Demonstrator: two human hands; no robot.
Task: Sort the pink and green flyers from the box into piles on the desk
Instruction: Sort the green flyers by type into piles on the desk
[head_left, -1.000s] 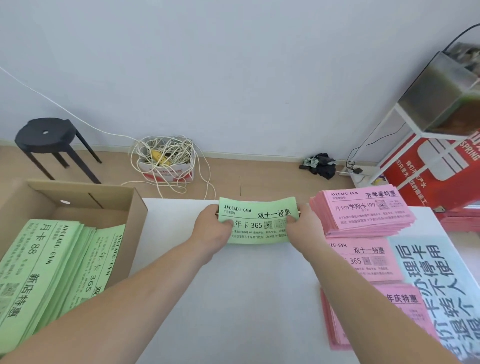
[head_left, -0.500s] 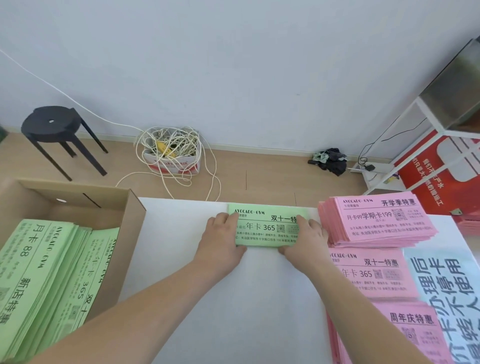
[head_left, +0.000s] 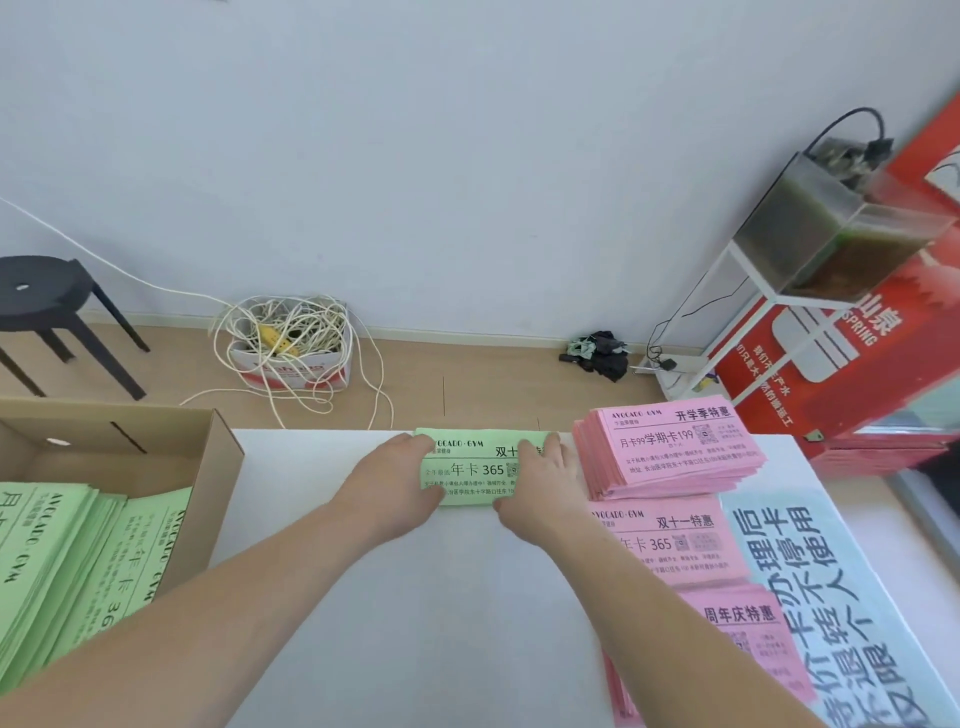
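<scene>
A small stack of green flyers lies flat at the far edge of the white desk. My left hand rests on its left end and my right hand on its right end, fingers laid flat over the paper. Just right of it sits a thick pile of pink flyers, with two more pink piles nearer me along the right side. The cardboard box at the left holds many green flyers.
A pale blue printed sheet lies at the desk's right edge. Beyond the desk are a black stool, a box of tangled white cable, a white shelf with a tank and a red sign.
The green stack was held up on edge between both hands; it now lies flat at the far desk edge, and both hands have flattened onto it.
</scene>
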